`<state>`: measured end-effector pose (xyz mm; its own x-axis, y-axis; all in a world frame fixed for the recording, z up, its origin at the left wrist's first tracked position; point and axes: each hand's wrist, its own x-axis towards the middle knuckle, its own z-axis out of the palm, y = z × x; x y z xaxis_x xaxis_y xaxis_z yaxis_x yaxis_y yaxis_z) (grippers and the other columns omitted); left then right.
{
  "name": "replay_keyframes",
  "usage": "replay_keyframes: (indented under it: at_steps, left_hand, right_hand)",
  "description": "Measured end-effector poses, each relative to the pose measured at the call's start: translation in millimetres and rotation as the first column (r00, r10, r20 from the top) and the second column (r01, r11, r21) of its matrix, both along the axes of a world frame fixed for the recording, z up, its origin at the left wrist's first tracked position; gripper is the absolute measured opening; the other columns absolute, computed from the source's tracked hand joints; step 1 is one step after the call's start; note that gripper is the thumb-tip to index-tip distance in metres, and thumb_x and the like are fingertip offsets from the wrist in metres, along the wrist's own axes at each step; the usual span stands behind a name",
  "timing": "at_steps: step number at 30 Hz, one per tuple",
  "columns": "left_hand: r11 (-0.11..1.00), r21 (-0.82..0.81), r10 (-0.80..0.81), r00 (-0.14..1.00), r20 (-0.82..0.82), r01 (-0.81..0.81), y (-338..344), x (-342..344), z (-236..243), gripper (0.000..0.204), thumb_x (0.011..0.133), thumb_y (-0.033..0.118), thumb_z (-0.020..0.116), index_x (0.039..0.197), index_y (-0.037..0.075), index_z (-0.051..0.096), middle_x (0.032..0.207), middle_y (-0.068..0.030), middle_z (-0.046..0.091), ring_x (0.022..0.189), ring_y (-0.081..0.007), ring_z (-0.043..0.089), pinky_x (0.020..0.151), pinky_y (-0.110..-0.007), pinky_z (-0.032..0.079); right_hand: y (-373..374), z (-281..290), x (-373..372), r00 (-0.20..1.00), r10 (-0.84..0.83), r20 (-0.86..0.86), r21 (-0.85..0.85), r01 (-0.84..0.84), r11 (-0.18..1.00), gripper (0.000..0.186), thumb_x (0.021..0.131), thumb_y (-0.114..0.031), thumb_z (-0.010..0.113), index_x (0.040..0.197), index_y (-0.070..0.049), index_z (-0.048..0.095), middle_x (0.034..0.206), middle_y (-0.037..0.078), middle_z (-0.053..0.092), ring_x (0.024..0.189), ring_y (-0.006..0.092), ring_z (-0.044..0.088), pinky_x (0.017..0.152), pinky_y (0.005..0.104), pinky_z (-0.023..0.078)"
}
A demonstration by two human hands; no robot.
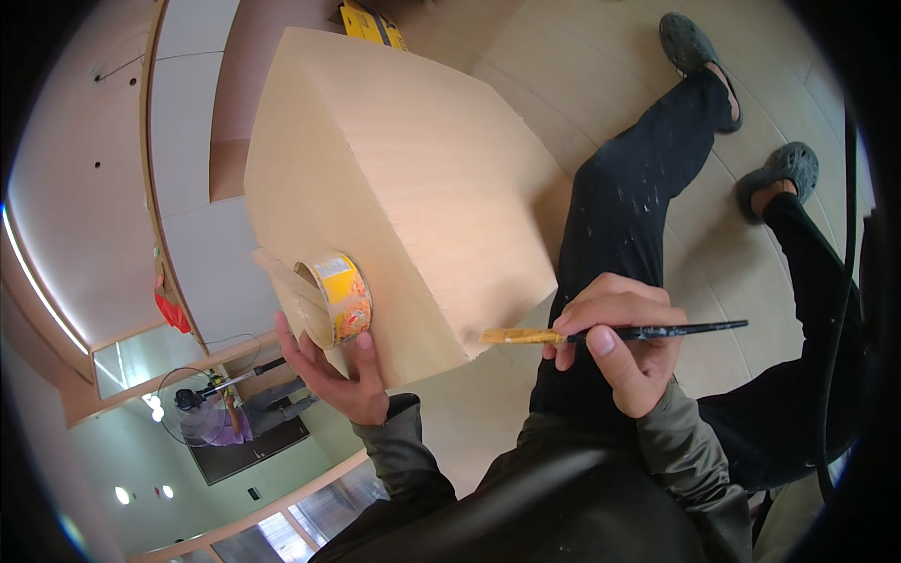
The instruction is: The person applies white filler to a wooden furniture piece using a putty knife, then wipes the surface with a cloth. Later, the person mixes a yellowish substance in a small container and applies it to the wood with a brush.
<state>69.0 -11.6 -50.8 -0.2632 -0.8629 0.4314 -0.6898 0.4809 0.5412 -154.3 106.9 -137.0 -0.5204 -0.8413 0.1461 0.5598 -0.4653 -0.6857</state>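
Observation:
My left hand [340, 383] is curled around a small round tin [345, 298] with a yellow and orange label, its thumb and fingers on the lower part. The tin's open mouth faces left, and a thin pale flat piece [274, 272] shows at its rim; what is inside is hard to make out. Between the fingers of my right hand [627, 340] is a paintbrush [699, 328] with a dark handle. Its tan bristles point left, close to the near corner of a large pale wooden box-like piece [422, 178]. Whether the bristles touch the wood I cannot tell.
White panels and a wooden frame [148, 141] stand to the left. Farther off at lower left are a fan [202, 405] and another person [246, 420]. A yellow box [371, 23] lies beyond the wood. My dark-trousered legs [624, 197] rest over the tiled floor [751, 281]; a black cable [838, 310] hangs at right.

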Motion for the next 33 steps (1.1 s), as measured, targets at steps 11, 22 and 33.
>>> replay_keyframes:
  at_steps: [11, 22, 33]
  left_hand:
    - [0.999, -0.009, 0.033, 0.999, 0.01, -0.033, -4, 3, 3, 0.084, 0.079, 0.009, 0.07, 0.148, 0.002, 0.023, 0.118, -0.0197, 0.055, 0.113, -0.0288, 0.055, 0.101, -0.038, 0.039]
    - [1.0, -0.003, 0.006, 0.999, 0.051, -0.006, -3, 5, 1, 0.078, 0.083, 0.005, 0.063, 0.149, 0.003, 0.021, 0.125, -0.0213, 0.054, 0.117, -0.0277, 0.053, 0.103, -0.037, 0.038]
    - [0.996, -0.089, 0.025, 0.995, 0.1, -0.016, -2, 8, 1, 0.08, 0.082, 0.016, 0.065, 0.148, 0.001, 0.023, 0.129, -0.0188, 0.048, 0.122, -0.0284, 0.048, 0.102, -0.04, 0.038]
  right_hand:
    - [-32, 13, -2, 0.993, -0.016, -0.115, 0.088, 0.026, 0.996, 0.015, 0.088, 0.004, 0.058, 0.098, 0.008, 0.068, 0.082, 0.013, 0.067, 0.066, 0.0146, 0.065, 0.061, 0.0252, 0.051]
    - [-53, 13, -3, 0.987, 0.003, -0.163, 0.108, 0.015, 0.994, 0.014, 0.085, 0.003, 0.06, 0.094, 0.005, 0.07, 0.076, 0.011, 0.066, 0.063, 0.0146, 0.065, 0.06, 0.0252, 0.05]
    - [-43, 10, -23, 0.994, -0.058, -0.095, 0.075, 0.065, 0.995, 0.015, 0.086, 0.005, 0.055, 0.091, 0.009, 0.068, 0.076, 0.015, 0.065, 0.063, 0.0153, 0.064, 0.057, 0.0251, 0.05]
